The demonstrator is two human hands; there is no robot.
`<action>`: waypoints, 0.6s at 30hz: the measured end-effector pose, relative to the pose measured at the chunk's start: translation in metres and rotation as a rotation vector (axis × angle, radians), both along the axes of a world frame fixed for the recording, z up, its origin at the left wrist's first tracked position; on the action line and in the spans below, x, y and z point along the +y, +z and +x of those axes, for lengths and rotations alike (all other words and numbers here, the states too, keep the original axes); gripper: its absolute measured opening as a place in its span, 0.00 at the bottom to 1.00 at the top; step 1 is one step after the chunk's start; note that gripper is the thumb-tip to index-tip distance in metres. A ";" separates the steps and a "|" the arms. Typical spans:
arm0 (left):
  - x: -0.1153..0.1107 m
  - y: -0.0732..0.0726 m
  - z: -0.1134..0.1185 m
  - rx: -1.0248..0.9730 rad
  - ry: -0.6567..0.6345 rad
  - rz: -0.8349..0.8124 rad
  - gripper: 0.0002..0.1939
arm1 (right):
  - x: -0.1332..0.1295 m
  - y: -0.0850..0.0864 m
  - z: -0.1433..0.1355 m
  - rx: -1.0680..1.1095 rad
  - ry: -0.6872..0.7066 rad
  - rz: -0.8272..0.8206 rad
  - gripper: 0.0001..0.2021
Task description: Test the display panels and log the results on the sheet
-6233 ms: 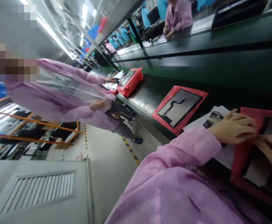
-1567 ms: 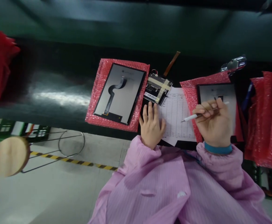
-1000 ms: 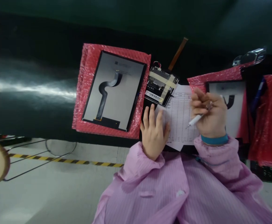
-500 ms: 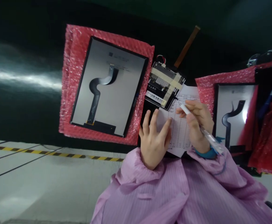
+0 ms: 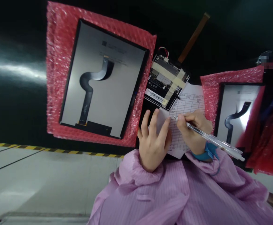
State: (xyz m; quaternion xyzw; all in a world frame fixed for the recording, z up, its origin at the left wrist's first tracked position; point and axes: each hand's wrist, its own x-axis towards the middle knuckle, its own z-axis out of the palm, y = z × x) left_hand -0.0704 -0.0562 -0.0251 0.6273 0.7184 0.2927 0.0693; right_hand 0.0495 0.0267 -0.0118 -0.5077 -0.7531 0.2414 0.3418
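A clear pen [image 5: 211, 137] is held in my right hand [image 5: 195, 131], its tip on or just above a printed form [image 5: 190, 98] with ruled rows. Fingers spread, my left hand [image 5: 152, 137] lies flat on the form's lower left part. Just above my hands, a circuit board assembly [image 5: 164, 79] with tape strips and a barcode label covers the form's upper left corner. A brown flex cable [image 5: 194, 37] runs up from the board. My right hand hides part of the form.
On the left, a large display panel [image 5: 108, 90] lies on pink bubble wrap [image 5: 54, 78]. A smaller panel [image 5: 235, 115] rests on more pink wrap at right, beside crumpled red wrap [image 5: 272, 140]. Yellow-black tape [image 5: 66, 151] marks the floor below.
The pen has been turned in my right hand, and its thin tip now points at the form. My left hand stays on the paper. The view has shifted slightly.
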 end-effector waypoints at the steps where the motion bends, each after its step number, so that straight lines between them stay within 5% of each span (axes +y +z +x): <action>1: 0.000 0.000 0.000 -0.003 0.000 0.002 0.15 | 0.001 0.000 0.000 0.000 0.007 0.000 0.13; 18: 0.000 0.002 0.000 0.005 0.012 -0.024 0.14 | 0.001 -0.001 0.000 -0.049 0.013 0.028 0.14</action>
